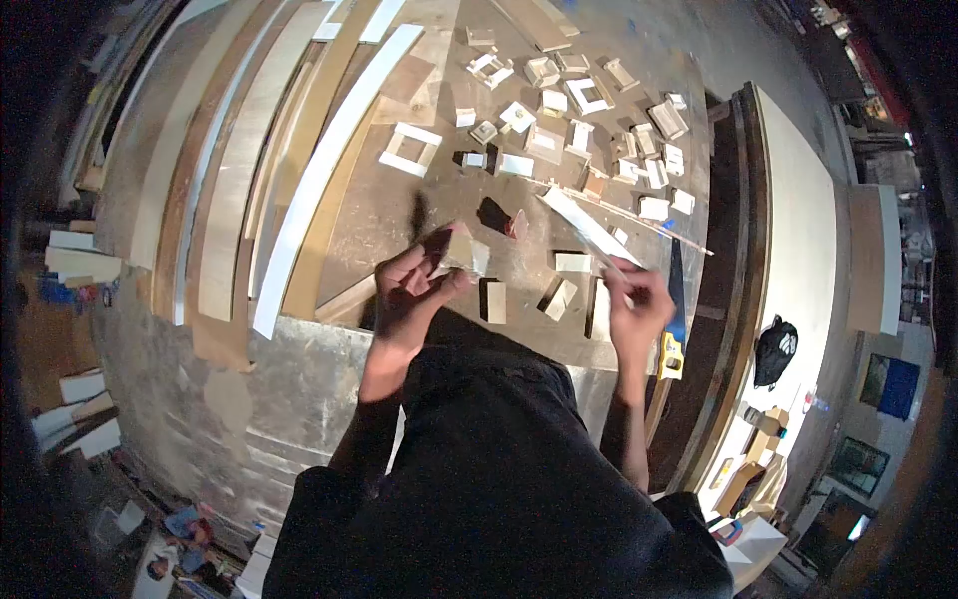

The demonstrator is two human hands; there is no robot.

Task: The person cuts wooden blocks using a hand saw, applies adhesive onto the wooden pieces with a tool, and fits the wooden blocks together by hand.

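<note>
My left hand (414, 290) is closed on a small wooden piece (459, 248) above the workbench (379, 215). My right hand (639, 304) pinches the lower end of a thin, pale strip (589, 228), which slants up and to the left. Between my hands, a small red object (516, 225) rests on the bench. Near the bench's front edge are small wooden blocks (495, 301), one partly behind my right hand. A saw with a yellow handle (672, 356) lies just right of that hand.
Long boards (329, 180) cover the bench's left side. Many small wooden assemblies (544, 140) and a square frame (409, 150) spread across its far part. A long pale panel (798, 220) with a black item (775, 351) stands right. A person (160, 567) is at lower left.
</note>
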